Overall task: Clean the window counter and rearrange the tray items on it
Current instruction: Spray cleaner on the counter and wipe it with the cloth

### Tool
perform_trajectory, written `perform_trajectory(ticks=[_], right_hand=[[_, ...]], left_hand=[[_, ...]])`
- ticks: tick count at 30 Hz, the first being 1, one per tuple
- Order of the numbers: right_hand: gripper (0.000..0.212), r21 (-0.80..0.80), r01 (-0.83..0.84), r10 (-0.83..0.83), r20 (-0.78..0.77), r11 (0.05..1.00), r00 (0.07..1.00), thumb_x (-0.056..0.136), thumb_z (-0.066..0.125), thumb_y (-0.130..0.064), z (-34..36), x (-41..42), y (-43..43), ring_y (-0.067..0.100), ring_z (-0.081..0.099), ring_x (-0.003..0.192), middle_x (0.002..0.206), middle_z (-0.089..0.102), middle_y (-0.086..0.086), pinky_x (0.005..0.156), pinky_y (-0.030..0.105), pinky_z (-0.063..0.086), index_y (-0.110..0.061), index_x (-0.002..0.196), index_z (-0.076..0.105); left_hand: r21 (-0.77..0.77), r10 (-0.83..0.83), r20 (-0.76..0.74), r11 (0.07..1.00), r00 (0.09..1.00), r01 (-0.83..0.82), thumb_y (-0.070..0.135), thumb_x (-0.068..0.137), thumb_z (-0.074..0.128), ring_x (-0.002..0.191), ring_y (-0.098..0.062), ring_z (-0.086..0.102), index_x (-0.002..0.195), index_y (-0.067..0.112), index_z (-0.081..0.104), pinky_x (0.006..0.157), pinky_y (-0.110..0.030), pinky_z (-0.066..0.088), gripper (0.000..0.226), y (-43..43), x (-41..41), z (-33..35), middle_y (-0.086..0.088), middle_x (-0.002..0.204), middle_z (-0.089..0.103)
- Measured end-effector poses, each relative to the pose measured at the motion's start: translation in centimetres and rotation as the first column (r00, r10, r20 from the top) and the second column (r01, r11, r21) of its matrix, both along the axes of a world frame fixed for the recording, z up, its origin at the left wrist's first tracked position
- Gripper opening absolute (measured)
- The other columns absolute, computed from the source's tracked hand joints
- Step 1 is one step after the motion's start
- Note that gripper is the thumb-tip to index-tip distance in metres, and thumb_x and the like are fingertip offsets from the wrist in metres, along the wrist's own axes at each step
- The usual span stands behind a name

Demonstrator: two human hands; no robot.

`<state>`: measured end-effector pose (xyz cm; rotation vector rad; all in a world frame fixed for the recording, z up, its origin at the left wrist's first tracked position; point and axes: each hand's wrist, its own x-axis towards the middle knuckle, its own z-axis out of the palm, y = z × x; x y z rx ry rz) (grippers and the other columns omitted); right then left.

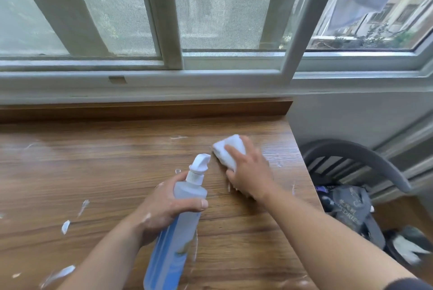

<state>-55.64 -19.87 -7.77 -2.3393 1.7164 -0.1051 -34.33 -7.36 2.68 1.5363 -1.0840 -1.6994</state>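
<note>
The wooden window counter (105, 172) fills the lower left and middle of the head view. My left hand (164, 205) grips a clear spray bottle (178, 226) with a blue label and a white nozzle that points up and right. My right hand (248, 170) presses a white sponge (225, 149) flat on the counter near its right edge, just beyond the nozzle. White foam streaks (66, 225) lie scattered over the left part of the counter. No tray is in view.
The window frame (173, 79) and its sill run along the back of the counter. To the right, beyond the counter's edge, stands a grey chair (356, 156) with a dark bag (351, 210) and cloths on it.
</note>
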Motion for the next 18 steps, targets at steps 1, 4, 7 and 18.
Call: perform_trajectory(ticks=[1,4,7,18], right_hand=[[0.068,0.002,-0.015,0.015,0.008,1.000,1.000,0.080,0.055,-0.047,-0.2,-0.6,2.1,0.035,0.036,0.131,0.163,0.008,0.002,0.104,0.045,0.043,-0.044,0.143,0.033],[0.070,-0.073,-0.082,0.084,0.035,0.994,0.996,0.069,0.054,-0.045,-0.4,-2.2,8.3,0.038,0.052,0.118,0.159,0.028,0.010,0.090,0.050,0.053,-0.040,0.138,0.044],[0.069,-0.095,-0.087,0.091,0.039,0.992,0.995,0.065,0.053,-0.047,-0.7,-3.1,9.6,0.037,0.058,0.109,0.152,0.039,0.011,0.080,0.049,0.057,-0.037,0.133,0.051],[0.055,-0.036,0.105,-0.105,-0.009,0.994,0.994,0.085,0.055,-0.048,0.6,1.2,-3.4,0.037,0.041,0.114,0.155,0.012,0.007,0.094,0.048,0.046,-0.036,0.137,0.039]], left_hand=[[-0.005,-0.002,-0.011,1.000,1.000,0.001,0.028,0.059,0.087,0.071,-0.017,0.061,0.101,0.027,0.073,0.062,-0.027,0.051,0.044,0.0,0.0,0.0,-0.002,0.080,0.064],[-0.012,0.002,-0.045,1.000,0.999,-0.003,0.030,0.055,0.087,0.069,-0.017,0.061,0.100,0.025,0.073,0.059,-0.026,0.051,0.047,0.0,-0.2,0.2,-0.003,0.079,0.063],[-0.005,-0.004,-0.045,1.000,0.999,0.004,0.031,0.055,0.087,0.072,-0.019,0.062,0.105,0.025,0.072,0.063,-0.031,0.052,0.052,-0.2,-0.4,0.1,-0.003,0.080,0.064],[-0.018,-0.070,-0.096,0.997,0.993,0.069,0.028,0.059,0.088,0.076,-0.028,0.063,0.110,0.019,0.070,0.071,-0.041,0.052,0.054,-2.3,-2.4,0.4,-0.010,0.083,0.062]])
